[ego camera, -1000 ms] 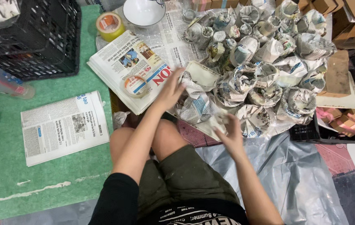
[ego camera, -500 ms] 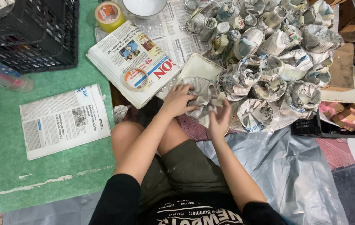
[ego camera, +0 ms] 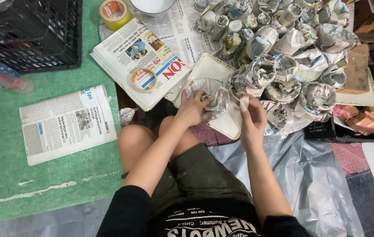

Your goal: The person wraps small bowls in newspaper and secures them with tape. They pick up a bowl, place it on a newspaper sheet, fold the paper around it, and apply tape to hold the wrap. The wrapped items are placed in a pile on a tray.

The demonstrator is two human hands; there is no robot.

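The left hand (ego camera: pixel 192 109) is closed around a bundle wrapped in newspaper (ego camera: pixel 211 93), fingers curled over its near side, and the bundle sits over a cream tray (ego camera: pixel 211 70) that lies on the floor just in front of the person's bare knees. The right hand (ego camera: pixel 250 116) is beside it, close to the bundle's right edge, with thumb and fingers pinched narrowly on what looks like a small pale strip (ego camera: pixel 243 102), perhaps tape, though the view is too small to be sure. Just beyond the tray lies a heap of similar wrapped bundles (ego camera: pixel 283 57), packed tightly against one another and spreading toward the upper right. To the left of the tray lies a stack of folded newspapers (ego camera: pixel 130 57) with a roll of clear tape (ego camera: pixel 143 80) resting on top of it. Farther up sits a roll of yellow tape (ego camera: pixel 115 13), near a white bowl (ego camera: pixel 152 5) at the top edge. A black plastic crate (ego camera: pixel 37 35) stands at the upper left on a green mat (ego camera: pixel 2 175), and a single folded newspaper (ego camera: pixel 66 123) lies on that mat, well apart from the hands. Grey plastic sheeting (ego camera: pixel 318 175) covers the floor to the person's right.
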